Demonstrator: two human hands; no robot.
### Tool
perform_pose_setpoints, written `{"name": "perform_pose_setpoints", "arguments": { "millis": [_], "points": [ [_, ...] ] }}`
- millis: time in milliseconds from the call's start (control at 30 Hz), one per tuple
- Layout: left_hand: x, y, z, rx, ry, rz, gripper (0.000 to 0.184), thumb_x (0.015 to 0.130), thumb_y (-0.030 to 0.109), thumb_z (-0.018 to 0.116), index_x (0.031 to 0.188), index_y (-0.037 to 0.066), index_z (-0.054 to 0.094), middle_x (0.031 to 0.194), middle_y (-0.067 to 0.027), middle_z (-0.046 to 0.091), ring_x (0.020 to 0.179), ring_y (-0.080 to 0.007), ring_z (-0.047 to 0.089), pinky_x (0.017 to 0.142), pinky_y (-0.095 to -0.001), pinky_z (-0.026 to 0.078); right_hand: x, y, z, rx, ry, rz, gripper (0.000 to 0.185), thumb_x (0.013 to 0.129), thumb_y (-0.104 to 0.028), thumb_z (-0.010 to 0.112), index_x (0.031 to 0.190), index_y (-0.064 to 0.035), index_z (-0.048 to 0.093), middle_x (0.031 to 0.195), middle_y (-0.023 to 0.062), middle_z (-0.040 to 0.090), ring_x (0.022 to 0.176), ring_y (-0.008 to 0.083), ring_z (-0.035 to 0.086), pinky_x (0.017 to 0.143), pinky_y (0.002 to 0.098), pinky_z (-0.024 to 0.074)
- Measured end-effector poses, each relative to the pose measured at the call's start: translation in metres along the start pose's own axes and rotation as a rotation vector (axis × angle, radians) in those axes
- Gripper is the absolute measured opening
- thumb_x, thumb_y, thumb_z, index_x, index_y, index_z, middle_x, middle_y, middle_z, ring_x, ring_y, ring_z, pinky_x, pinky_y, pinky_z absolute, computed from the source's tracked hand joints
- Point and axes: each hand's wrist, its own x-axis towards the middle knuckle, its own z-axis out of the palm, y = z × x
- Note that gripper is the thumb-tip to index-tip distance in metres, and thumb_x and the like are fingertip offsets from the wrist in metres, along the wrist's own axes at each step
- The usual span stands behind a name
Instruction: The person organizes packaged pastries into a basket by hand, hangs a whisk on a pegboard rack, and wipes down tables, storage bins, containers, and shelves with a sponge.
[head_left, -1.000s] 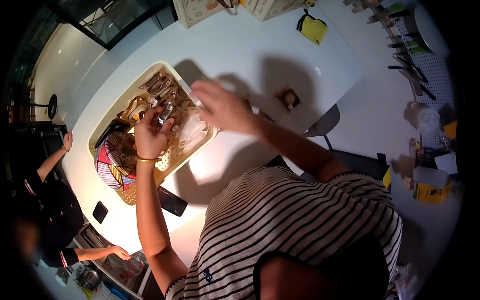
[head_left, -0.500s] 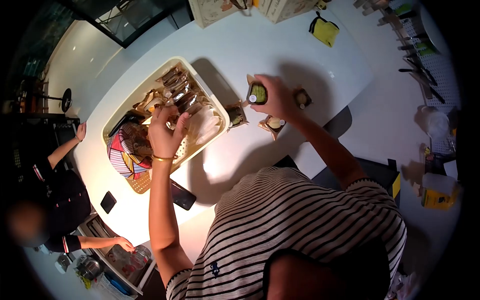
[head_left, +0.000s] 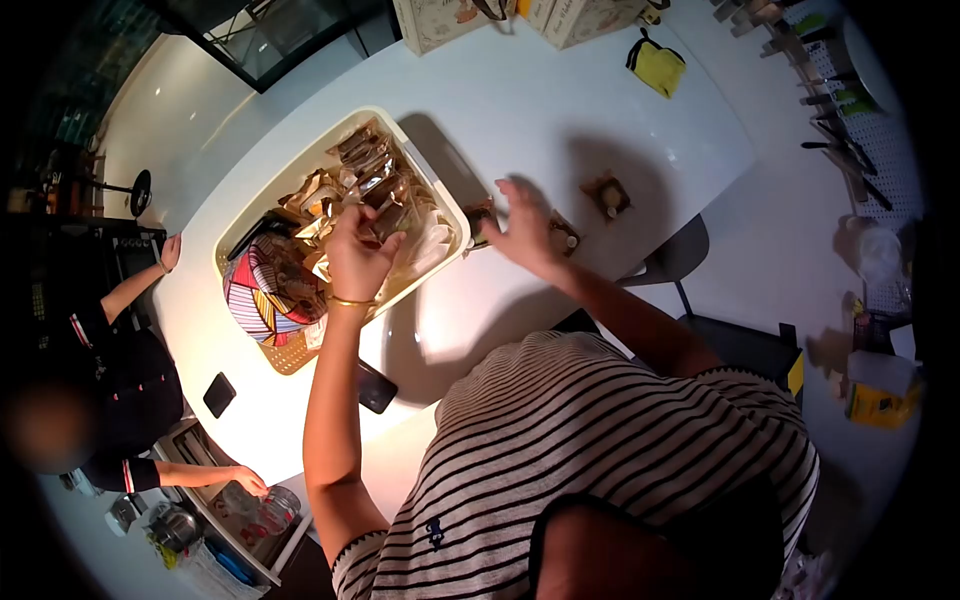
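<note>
My left hand (head_left: 362, 255) is over the cream plastic basket (head_left: 455, 195), thumb and fingers apart above the wrapped packets (head_left: 375, 180). Whether its fingertips touch a packet I cannot tell. To the right of the basket, my right hand (head_left: 525, 235) is open with fingers spread, close to a small wrapped package (head_left: 478, 222) at the basket's edge. Another small package (head_left: 565, 238) lies beside that hand, partly covered by it. Farther right, a small dark-sided package (head_left: 608, 197) sits on brown wrapping. A colourful patterned cloth item (head_left: 265, 290) fills the basket's near left end.
Two phones lie on the white table (head_left: 520, 100): one (head_left: 375, 387) near my left arm, one (head_left: 219, 395) farther left. A yellow pouch (head_left: 657, 65) and printed boxes (head_left: 590, 18) are at the far side. Another person's hand (head_left: 248, 480) is above an open drawer holding jars.
My right hand has moved left toward the basket and no longer holds the green-topped package, which I cannot clearly make out now. My left hand has shifted slightly right over the packets.
</note>
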Motion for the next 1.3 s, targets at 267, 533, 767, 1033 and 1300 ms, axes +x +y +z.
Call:
{"name": "perform_pose_setpoints", "arguments": {
  "millis": [267, 533, 767, 1033, 1300],
  "points": [
    [0.015, 0.032, 0.0, 0.679, 0.123, 0.197, 0.044, 0.061, 0.031, 0.08, 0.093, 0.006, 0.063, 0.093, -0.0162, 0.06, 0.076, -0.0326, 0.062, 0.062, -0.0406, 0.05, 0.024, 0.021, 0.04, -0.414, -0.284, 0.146, 0.094, 0.056, -0.042, 0.08, 0.129, -0.0021, 0.036, 0.126, 0.0199, 0.038, 0.118, 0.0357, 0.038, 0.095, 0.0411, 0.0391],
    [-0.038, 0.061, 0.005, 0.253, 0.148, 0.272, 0.01, 0.077, 0.008, 0.066, 0.073, 0.0, 0.061, 0.056, -0.0053, 0.05, 0.045, -0.0099, 0.042, 0.043, -0.0234, 0.034, -0.001, 0.032, 0.007, -0.391, -0.159, 0.101, 0.061, 0.056, -0.022, 0.075, 0.109, -0.0077, 0.05, 0.115, 0.0177, 0.04, 0.103, 0.035, 0.047, 0.088, 0.0405, 0.042],
    [-0.062, 0.077, 0.017, -0.435, -0.063, -0.049, 0.042, 0.076, 0.011, 0.071, 0.112, -0.003, 0.055, 0.089, -0.0064, 0.062, 0.065, -0.0072, 0.056, 0.053, -0.018, 0.042, -0.013, -0.104, -0.072, 0.089, 0.099, -0.332, 0.062, 0.055, -0.012, 0.078, 0.111, -0.0081, 0.052, 0.121, 0.017, 0.038, 0.103, 0.0329, 0.051, 0.084, 0.0396, 0.0465],
    [-0.036, 0.036, -0.015, -0.054, 0.016, 0.015, 0.037, 0.067, 0.001, 0.073, 0.1, -0.001, 0.057, 0.076, -0.0063, 0.064, 0.062, -0.0094, 0.058, 0.054, -0.021, 0.045, -0.012, -0.096, -0.047, 0.218, -0.047, -0.476, 0.046, 0.065, -0.014, 0.075, 0.106, -0.0033, 0.056, 0.123, 0.0149, 0.043, 0.104, 0.0251, 0.054, 0.08, 0.0336, 0.0501],
    [-0.02, 0.019, 0.008, 0.354, -0.089, -0.028, 0.047, 0.061, 0.022, 0.082, 0.094, 0.004, 0.053, 0.067, -0.0108, 0.062, 0.058, -0.0223, 0.062, 0.056, -0.0334, 0.049, -0.043, 0.053, -0.083, -0.493, -0.046, -0.248, 0.063, 0.063, -0.022, 0.076, 0.116, -0.0049, 0.049, 0.115, 0.0154, 0.046, 0.1, 0.0307, 0.05, 0.082, 0.0416, 0.0452]
  ]
}}
